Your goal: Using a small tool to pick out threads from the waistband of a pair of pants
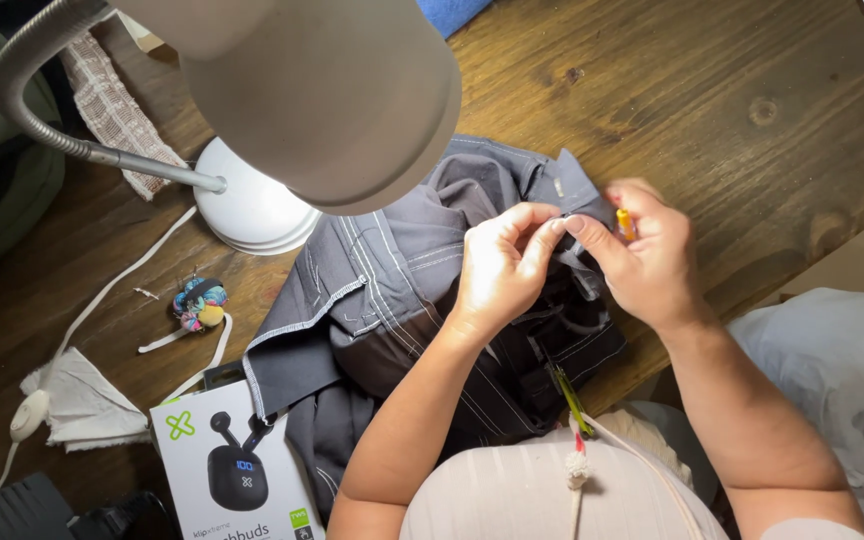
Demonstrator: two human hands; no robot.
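Half the garment [402, 300] (lamp-hidden) [322, 90]

A home sewing corner, shown by a knotty dark wooden table [712, 110] lit by a white gooseneck desk lamp [322, 90], with a dark grey white-stitched garment [402, 290], a colourful fabric pincushion [199, 303] and white elastic strips [122, 280] lying about.

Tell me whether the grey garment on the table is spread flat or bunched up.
Bunched up. The grey garment lies in rumpled folds on the wooden table, and the left hand and right hand pinch one raised part of it.
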